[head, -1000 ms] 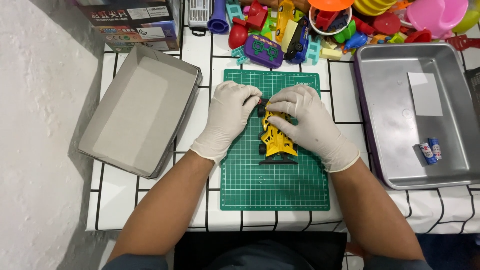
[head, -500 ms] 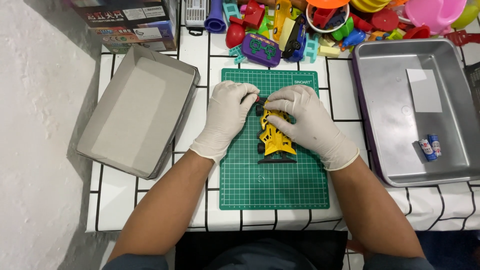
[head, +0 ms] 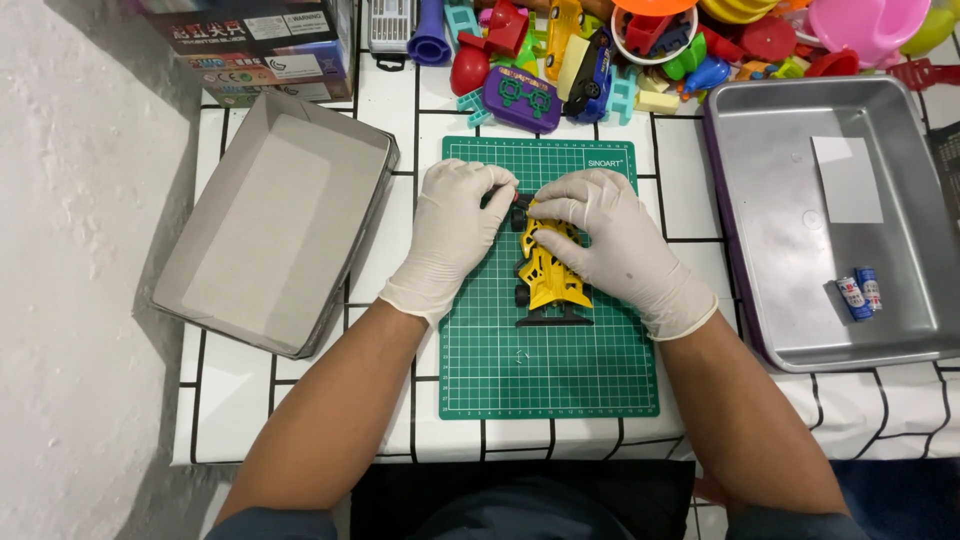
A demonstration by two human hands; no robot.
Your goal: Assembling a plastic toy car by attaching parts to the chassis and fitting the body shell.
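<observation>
Both grips clamp the yellow toy car (head: 548, 275); two small batteries (head: 860, 294) lie in the metal tray (head: 770, 180).

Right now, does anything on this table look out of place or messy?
Mostly tidy. The jumbled pile of colourful plastic toys along the far edge is the only mess. The grey box sits askew to the table's grid. Both gloved hands, left and right, hold a yellow toy car.

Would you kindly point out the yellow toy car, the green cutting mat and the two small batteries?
yellow toy car (head: 550, 282): head view, on its body.
green cutting mat (head: 545, 375): head view, bare lower area.
two small batteries (head: 860, 294): head view, between the pair in the metal tray (head: 790, 150).
</observation>
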